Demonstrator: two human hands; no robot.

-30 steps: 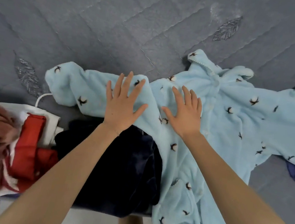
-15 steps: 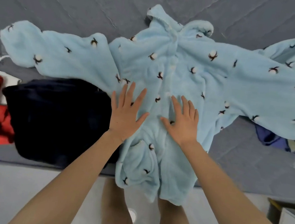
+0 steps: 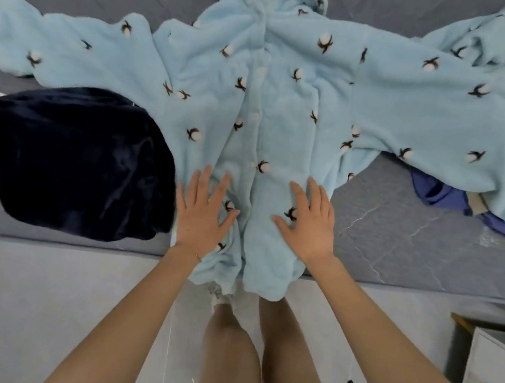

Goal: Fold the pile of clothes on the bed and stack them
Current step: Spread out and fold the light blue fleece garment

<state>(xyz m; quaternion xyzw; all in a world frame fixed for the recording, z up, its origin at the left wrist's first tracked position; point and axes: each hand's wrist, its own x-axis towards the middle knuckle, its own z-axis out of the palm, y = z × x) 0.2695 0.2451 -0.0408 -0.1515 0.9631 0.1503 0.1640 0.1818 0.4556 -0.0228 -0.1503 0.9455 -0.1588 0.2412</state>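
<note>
As the blue fleece top (image 3: 286, 100) lay spread on the bed (image 3: 382, 225), both hands pressed flat on its lower front, each grip released and holding nothing. The left hand (image 3: 203, 214) sat just left of the button line (image 3: 256, 116), the right hand (image 3: 310, 226) just right. That line ran straight away from the person. The left sleeve (image 3: 72, 48) reached far left of it, the right sleeve (image 3: 443, 103) far right. Each hand looked nearer its own sleeve.
</note>
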